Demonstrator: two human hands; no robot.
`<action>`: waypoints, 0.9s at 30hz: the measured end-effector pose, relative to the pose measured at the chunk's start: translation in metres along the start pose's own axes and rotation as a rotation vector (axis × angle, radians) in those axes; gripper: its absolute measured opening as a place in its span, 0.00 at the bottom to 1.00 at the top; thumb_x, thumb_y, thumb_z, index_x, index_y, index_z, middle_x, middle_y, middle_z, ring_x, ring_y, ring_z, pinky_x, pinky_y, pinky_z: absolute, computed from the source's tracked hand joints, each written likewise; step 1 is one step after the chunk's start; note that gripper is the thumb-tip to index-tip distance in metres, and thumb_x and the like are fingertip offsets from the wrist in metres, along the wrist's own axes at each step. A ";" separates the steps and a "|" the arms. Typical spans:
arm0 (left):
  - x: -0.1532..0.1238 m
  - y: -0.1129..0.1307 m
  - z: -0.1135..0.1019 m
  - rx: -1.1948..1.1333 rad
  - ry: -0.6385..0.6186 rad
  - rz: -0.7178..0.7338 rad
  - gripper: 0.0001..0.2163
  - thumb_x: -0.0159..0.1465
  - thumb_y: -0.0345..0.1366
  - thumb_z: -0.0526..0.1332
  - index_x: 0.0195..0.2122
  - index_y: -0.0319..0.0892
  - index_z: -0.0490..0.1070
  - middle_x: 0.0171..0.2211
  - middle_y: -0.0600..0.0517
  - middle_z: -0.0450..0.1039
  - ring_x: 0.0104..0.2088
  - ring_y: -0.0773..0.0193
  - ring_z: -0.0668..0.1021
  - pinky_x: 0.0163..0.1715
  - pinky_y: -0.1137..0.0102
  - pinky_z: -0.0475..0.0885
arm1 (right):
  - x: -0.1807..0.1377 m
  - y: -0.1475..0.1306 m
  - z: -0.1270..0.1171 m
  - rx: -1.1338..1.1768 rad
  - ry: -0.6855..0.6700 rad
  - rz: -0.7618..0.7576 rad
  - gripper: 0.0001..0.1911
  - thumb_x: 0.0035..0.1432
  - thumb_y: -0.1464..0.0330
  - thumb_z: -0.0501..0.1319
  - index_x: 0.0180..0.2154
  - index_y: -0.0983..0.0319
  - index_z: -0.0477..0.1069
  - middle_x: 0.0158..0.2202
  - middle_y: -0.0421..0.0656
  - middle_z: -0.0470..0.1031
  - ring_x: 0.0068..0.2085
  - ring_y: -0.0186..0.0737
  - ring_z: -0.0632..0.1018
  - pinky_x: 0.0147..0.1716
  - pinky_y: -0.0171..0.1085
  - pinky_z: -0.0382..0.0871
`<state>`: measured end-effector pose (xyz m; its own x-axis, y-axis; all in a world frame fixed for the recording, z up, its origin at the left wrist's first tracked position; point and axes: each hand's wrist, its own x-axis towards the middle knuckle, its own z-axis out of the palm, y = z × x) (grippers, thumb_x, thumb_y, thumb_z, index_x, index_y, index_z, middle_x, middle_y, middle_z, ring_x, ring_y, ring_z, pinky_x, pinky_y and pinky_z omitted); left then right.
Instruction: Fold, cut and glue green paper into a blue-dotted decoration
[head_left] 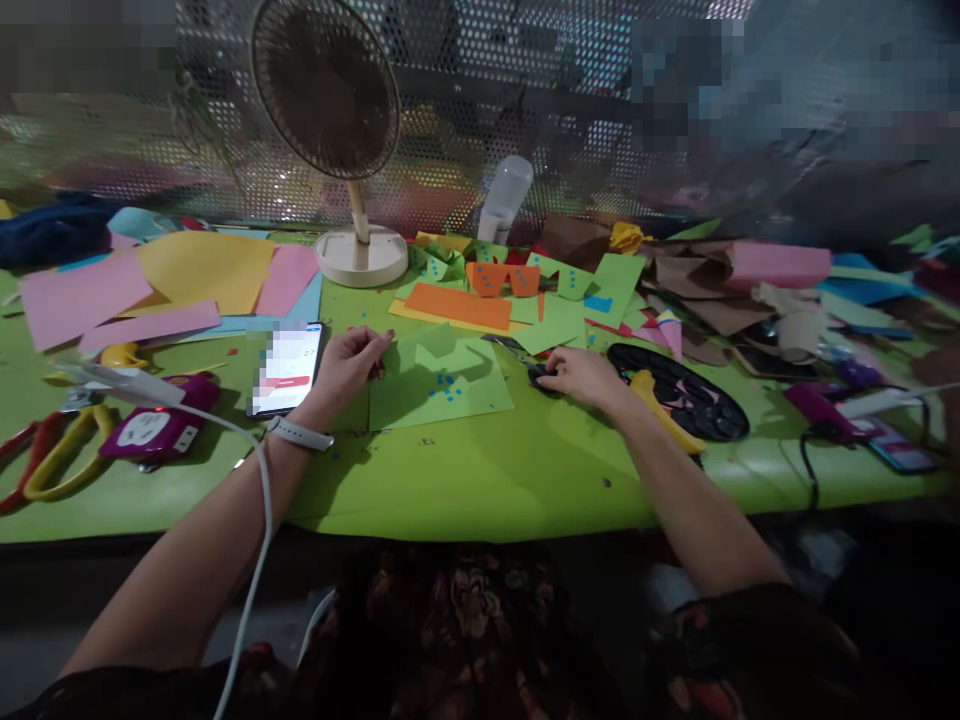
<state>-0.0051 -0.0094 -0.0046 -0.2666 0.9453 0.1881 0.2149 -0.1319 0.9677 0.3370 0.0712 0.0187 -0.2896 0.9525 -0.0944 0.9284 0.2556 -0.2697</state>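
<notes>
My right hand (581,378) is closed round the dark handles of a pair of scissors (511,349), whose blades point left and away over the table. Left of it lies a green paper sheet (472,400) bearing a cluster of blue dots, with a notched green paper piece at its upper part. At the sheet's left edge rests my left hand (351,362), fingers curled in and thumb side up; whatever they may hold is hidden. Beyond the sheet stand orange paper glasses (502,280) with blue dots, near flat orange strips (457,306).
A lit phone (289,370) lies beside my left wrist, and a white cable crosses that forearm. Behind stands a fan (360,255). A purple power socket (161,420) and scissors with red and yellow handles are at left. A black tray (720,410) lies beyond my right forearm.
</notes>
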 end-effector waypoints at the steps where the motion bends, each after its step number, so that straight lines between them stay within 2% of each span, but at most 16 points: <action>1: 0.000 0.000 0.000 -0.002 0.007 -0.004 0.16 0.61 0.43 0.66 0.21 0.42 0.67 0.14 0.58 0.64 0.14 0.73 0.66 0.15 0.75 0.60 | 0.000 0.001 0.000 0.012 -0.006 -0.015 0.09 0.50 0.60 0.67 0.32 0.58 0.74 0.29 0.42 0.77 0.29 0.41 0.74 0.25 0.36 0.57; 10: -0.002 0.006 0.000 0.000 0.020 -0.035 0.17 0.59 0.45 0.68 0.21 0.42 0.67 0.14 0.58 0.63 0.15 0.72 0.66 0.16 0.75 0.60 | 0.000 0.014 0.000 0.118 -0.049 -0.096 0.12 0.50 0.60 0.67 0.35 0.58 0.74 0.25 0.40 0.74 0.27 0.39 0.72 0.25 0.36 0.55; 16: 0.000 0.002 -0.002 0.029 0.027 -0.040 0.18 0.57 0.49 0.68 0.20 0.42 0.67 0.15 0.57 0.65 0.16 0.71 0.67 0.18 0.75 0.60 | -0.001 0.009 -0.007 0.133 -0.037 -0.123 0.14 0.57 0.56 0.62 0.37 0.59 0.77 0.26 0.40 0.75 0.25 0.37 0.71 0.24 0.35 0.54; 20: 0.002 0.000 -0.003 0.009 0.036 -0.043 0.17 0.57 0.48 0.68 0.20 0.42 0.68 0.15 0.57 0.65 0.16 0.71 0.67 0.18 0.74 0.60 | 0.001 -0.003 -0.009 0.094 0.032 -0.106 0.12 0.60 0.63 0.61 0.43 0.59 0.77 0.32 0.43 0.79 0.31 0.40 0.76 0.27 0.35 0.58; 24: 0.002 0.001 -0.003 0.011 0.058 -0.050 0.16 0.57 0.45 0.68 0.20 0.42 0.69 0.15 0.57 0.65 0.16 0.71 0.66 0.18 0.75 0.61 | 0.004 -0.007 -0.005 0.049 0.155 -0.062 0.18 0.63 0.66 0.58 0.53 0.60 0.73 0.37 0.46 0.82 0.36 0.44 0.79 0.30 0.36 0.63; 27: 0.002 0.001 -0.004 0.028 0.060 -0.059 0.16 0.58 0.45 0.68 0.20 0.42 0.68 0.15 0.56 0.65 0.17 0.71 0.66 0.18 0.75 0.61 | 0.004 -0.005 0.003 0.091 0.233 -0.043 0.14 0.64 0.65 0.58 0.49 0.60 0.76 0.35 0.45 0.82 0.34 0.43 0.79 0.31 0.37 0.66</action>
<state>-0.0093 -0.0087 -0.0023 -0.3351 0.9316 0.1409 0.2229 -0.0669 0.9725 0.3302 0.0736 0.0166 -0.2574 0.9561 0.1401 0.8886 0.2911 -0.3544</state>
